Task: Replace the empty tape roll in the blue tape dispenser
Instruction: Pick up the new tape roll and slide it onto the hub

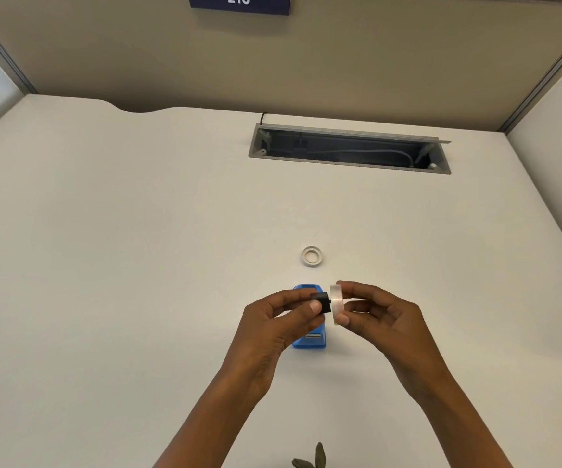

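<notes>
The blue tape dispenser stands on the white desk below my hands, and they hide most of it. My left hand pinches a small black spool hub between thumb and fingers. My right hand holds a clear, full tape roll on edge, its side touching the tip of the hub. Both hands hover just above the dispenser. A thin white empty tape core lies flat on the desk a little beyond them.
An open grey cable tray is recessed into the white desk at the back right. Beige partition walls enclose the desk on three sides. A green leaf pokes in at the bottom edge.
</notes>
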`<state>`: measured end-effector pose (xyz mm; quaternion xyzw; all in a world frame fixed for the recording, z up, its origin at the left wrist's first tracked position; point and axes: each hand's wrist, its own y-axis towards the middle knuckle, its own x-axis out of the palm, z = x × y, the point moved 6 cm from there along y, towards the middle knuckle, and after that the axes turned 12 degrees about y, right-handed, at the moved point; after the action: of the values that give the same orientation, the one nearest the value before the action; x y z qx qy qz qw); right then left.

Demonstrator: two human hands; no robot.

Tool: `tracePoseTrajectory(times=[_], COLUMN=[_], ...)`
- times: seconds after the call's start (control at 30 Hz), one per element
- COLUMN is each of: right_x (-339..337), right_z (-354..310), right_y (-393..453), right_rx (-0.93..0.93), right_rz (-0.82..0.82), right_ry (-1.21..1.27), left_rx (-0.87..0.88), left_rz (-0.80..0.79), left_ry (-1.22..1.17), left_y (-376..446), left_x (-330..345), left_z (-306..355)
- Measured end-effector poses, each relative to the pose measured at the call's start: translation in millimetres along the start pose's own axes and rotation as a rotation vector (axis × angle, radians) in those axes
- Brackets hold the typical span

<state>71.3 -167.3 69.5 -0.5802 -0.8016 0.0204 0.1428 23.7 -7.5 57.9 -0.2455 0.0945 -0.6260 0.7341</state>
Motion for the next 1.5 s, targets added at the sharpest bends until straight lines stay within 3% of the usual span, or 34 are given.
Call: tracePoseTrajectory(times=[1.23,1.5], right_x=[12.0,14.4], right_z=[-10.9,-2.1], right_y=[-3.6,-2.0], right_rx=[-0.028,-0.031], right_rz=[-0.098,-0.104], right_ry=[0.015,-0.013], left_rx=[0.072,0.095], left_rz=[0.015,0.101], left_ry=[0.199,0.327], left_y=[-7.2,-11.5], left_x=[1.6,-3.1], left_z=[6.9,9.1])
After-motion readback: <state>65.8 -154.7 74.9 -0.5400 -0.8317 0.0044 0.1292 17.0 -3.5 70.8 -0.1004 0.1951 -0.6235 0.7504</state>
